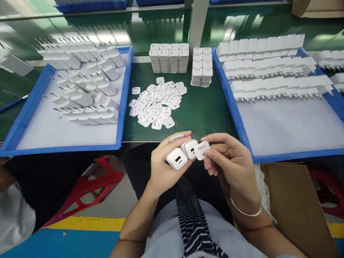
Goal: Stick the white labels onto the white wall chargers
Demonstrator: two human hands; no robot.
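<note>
My left hand (158,166) is closed around two white wall chargers (176,158), side by side with their port ends facing up towards me. A small white cover plate (176,137) is also tucked between its fingers. Between thumb and fingertips, my right hand (233,163) pinches another white cover plate (202,150), printed with grey lettering and a small slot. This plate is right beside the port end of the right-hand charger; whether they touch I cannot tell. Ahead of my hands, a loose pile of similar plates (157,102) lies on the green table (206,111).
Stacked plates (168,59) stand behind the pile, with shorter stacks (202,68) to their right. Blue-rimmed trays, one at left (125,96) and one at right (233,111), hold rows of white chargers. A red stool (104,177) and a cardboard box (292,200) are below.
</note>
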